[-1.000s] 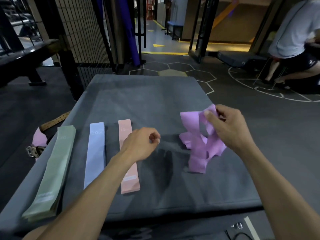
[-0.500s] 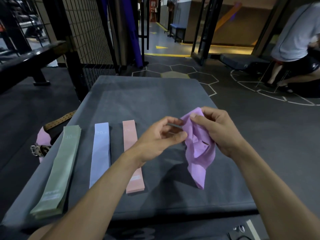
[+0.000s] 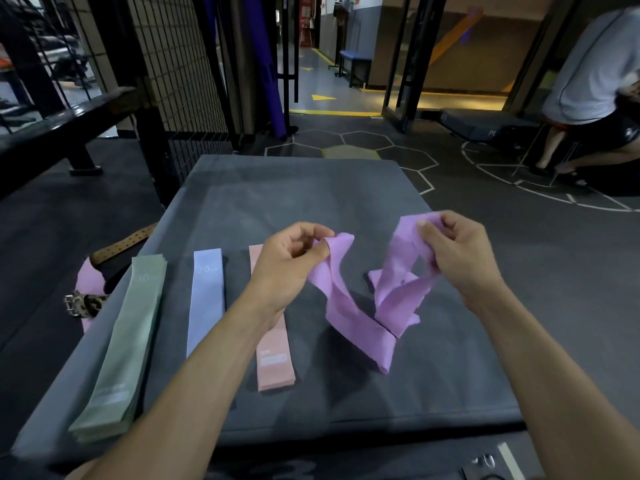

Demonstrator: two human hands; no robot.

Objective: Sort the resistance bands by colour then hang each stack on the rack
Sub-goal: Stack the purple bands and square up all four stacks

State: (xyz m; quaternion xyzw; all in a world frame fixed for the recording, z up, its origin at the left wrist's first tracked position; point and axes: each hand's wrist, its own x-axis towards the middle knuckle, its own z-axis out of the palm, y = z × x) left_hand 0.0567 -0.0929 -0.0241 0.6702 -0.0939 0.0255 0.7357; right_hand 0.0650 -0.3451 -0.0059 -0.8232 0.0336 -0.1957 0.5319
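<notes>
On the mat [image 3: 311, 188], three stacks lie sorted; my left hand [image 3: 291, 261] and right hand [image 3: 457, 254] pinch tangled purple bands [image 3: 356, 323]; hanging remains.

The left hand [image 3: 291, 261] hides the pink band's [image 3: 275, 365] far end, and the seated person [image 3: 595, 74] is cut off at the right edge.

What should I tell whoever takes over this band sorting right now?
Left hand pinches one end of the tangled purple bands; right hand grips the other end, both lifted over the grey mat.
Done: green stack, blue band and pink stack lie flat in a row on the mat's left.
Left: untangle and flatten the purple ones, then hang every stack. No rack identified in view.
</notes>
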